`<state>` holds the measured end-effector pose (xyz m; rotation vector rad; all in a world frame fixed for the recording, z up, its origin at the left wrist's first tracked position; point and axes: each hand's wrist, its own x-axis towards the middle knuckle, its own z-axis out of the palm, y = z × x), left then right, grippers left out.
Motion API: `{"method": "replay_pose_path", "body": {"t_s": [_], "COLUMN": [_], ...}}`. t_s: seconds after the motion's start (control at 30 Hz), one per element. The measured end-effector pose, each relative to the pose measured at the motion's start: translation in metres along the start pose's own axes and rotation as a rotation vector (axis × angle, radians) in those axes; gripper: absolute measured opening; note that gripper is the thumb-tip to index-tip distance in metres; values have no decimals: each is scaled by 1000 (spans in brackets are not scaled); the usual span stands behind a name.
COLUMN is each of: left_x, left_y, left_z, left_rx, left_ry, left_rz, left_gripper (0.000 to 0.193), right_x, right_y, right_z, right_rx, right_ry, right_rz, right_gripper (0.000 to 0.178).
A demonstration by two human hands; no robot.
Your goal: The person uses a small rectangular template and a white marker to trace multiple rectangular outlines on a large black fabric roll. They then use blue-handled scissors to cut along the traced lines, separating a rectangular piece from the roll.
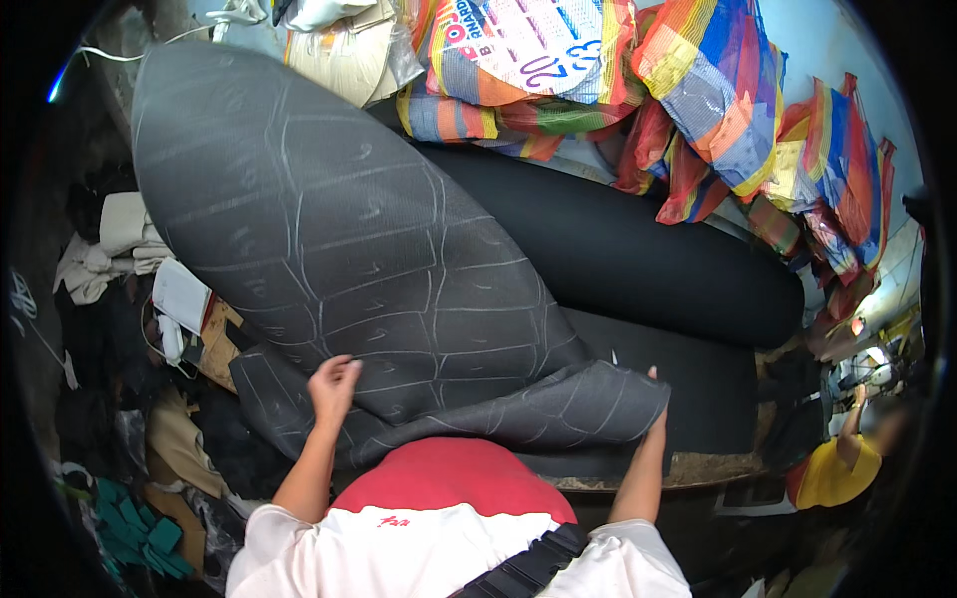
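Note:
A large dark grey sheet [379, 269], which looks like leather or coated fabric, is marked with white chalk-like outlines. Its far left part bulges up, and the near edge is folded over in front of me. My right hand [654, 409] grips the sheet's folded right corner, thumb on top and the other fingers hidden behind it. Over the sheet's near left part is my left hand [335, 384], fingers curled together; whatever they may pinch is too small to make out. Behind the sheet lies a thick black roll [638, 244], with flat black material [713, 399] in front of it.
Colourful striped mesh bags [713, 90] are piled along the back. A notebook [180, 292] and beige cloth pieces [125, 229] lie at the left, above green scraps [140, 528]. A person in a yellow top [842, 473] is at the far right, beyond the table edge [713, 465].

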<state>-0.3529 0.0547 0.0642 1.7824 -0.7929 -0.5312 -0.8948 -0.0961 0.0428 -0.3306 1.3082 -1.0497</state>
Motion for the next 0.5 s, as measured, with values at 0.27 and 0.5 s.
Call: {"method": "replay_pose_path", "body": {"t_s": [0.27,0.5], "left_x": [56,105], "left_y": [-86,-143], "left_z": [-102,-125], "left_rx": [759,1178], "left_ry": [360,-217], "left_rz": [-509,-85], "left_gripper": [120,103], "right_x": [10,10], "right_y": [14,51], "right_z": [15,-4], "right_rx": [-446,-368], "right_ry": [-305,-99], "right_rz": [-196,-177], "right_gripper": [25,33]}}
